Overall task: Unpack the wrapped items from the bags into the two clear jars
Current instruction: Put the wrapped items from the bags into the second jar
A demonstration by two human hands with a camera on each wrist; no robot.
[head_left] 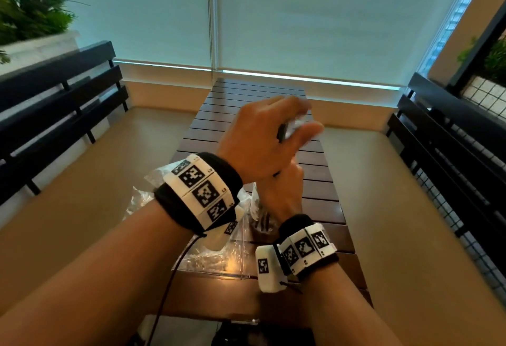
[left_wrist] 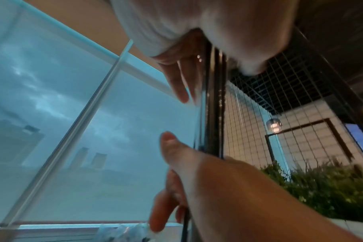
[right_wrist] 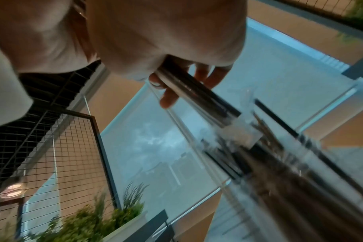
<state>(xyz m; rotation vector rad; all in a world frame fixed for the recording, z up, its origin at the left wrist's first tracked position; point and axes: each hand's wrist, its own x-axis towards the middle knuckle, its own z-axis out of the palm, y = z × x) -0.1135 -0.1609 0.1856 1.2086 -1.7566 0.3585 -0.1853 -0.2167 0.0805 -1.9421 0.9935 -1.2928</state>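
Note:
A bundle of long dark wrapped sticks (head_left: 281, 132) in clear film stands upright between my hands over the slatted table (head_left: 246, 99). My left hand (head_left: 298, 124) is raised and curls its fingers round the bundle's upper end (left_wrist: 213, 98). Just below it, my right hand (head_left: 287, 178) grips the lower part of the bundle (right_wrist: 186, 88). Under the right hand stands a clear jar (head_left: 257, 208) with dark items in it, mostly hidden by the wrist. Crumpled clear bags (head_left: 208, 259) lie on the near left of the table. A second jar is not in view.
Dark slatted benches run along the left (head_left: 63, 104) and the right (head_left: 449, 137) of the table. A planter with greenery (head_left: 32, 17) sits at the far left. A frosted window (head_left: 273, 17) closes the far end.

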